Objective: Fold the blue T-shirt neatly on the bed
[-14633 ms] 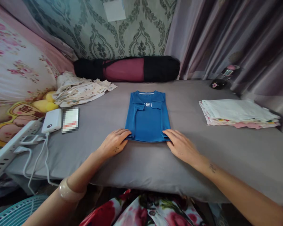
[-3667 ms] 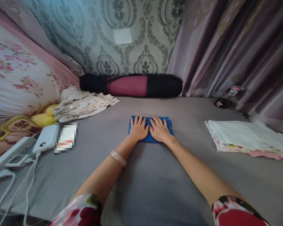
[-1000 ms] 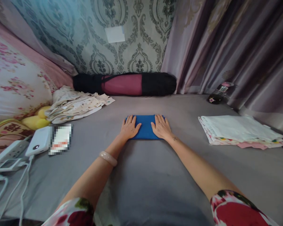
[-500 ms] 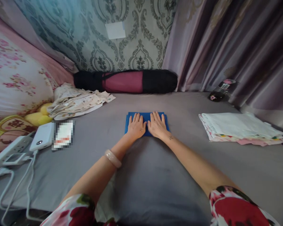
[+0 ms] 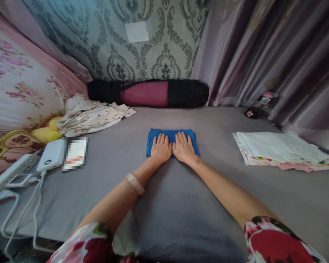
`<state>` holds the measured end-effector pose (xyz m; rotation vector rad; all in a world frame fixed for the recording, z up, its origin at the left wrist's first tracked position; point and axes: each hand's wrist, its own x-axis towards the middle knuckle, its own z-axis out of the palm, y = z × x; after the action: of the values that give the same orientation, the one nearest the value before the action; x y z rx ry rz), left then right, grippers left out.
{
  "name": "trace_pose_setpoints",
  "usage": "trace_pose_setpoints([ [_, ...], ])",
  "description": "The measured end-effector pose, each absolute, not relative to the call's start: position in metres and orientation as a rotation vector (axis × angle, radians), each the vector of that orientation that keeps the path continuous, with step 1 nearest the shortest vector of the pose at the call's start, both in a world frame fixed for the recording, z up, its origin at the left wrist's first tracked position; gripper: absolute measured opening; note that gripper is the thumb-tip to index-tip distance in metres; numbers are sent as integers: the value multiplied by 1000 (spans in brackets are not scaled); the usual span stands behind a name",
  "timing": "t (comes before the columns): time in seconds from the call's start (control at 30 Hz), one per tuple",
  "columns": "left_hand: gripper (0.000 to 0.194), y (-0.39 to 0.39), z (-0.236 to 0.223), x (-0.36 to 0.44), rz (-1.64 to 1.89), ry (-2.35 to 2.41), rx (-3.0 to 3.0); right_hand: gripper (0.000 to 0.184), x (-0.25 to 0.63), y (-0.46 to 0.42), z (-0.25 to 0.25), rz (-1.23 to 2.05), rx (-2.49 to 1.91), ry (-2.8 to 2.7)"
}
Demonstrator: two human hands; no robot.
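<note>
A blue shirt (image 5: 171,133), folded into a small rectangle, lies in the middle of the grey bed sheet (image 5: 181,204). My left hand (image 5: 160,149) lies flat on its near left part, fingers stretched out. My right hand (image 5: 183,147) lies flat right beside it on the near right part, fingers also spread. The two hands touch at the thumbs. Neither hand holds anything. A pale bangle (image 5: 135,183) sits on my left wrist.
A stack of folded white and pink clothes (image 5: 281,150) lies at the right. Crumpled patterned cloth (image 5: 90,115) lies at the back left, a black and maroon roll bag (image 5: 148,93) along the wall. A power bank (image 5: 50,159), power strip (image 5: 11,173) and cables sit at the left edge.
A second ago my hands were apart at the two ends of the folded shirt; they have slid together to its middle and stay pressed flat there.
</note>
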<state>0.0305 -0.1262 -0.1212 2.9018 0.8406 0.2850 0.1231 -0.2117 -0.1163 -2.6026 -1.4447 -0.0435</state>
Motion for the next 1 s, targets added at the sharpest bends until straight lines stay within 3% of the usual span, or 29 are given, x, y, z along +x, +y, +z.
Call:
trace_pose_setpoints([
  [0.27,53,-104,-107,9,350,888,2863,59,118,-184,-106,-11,-2551,-1442],
  [0.53,47,-49,-122,-34,423,1110,2731,63,116,-170,-119,90,-2589,-1447],
  [1.0,39,-39,-133,-41,580,1068,2629,60,96,-143,-102,94,-2503,-1551],
])
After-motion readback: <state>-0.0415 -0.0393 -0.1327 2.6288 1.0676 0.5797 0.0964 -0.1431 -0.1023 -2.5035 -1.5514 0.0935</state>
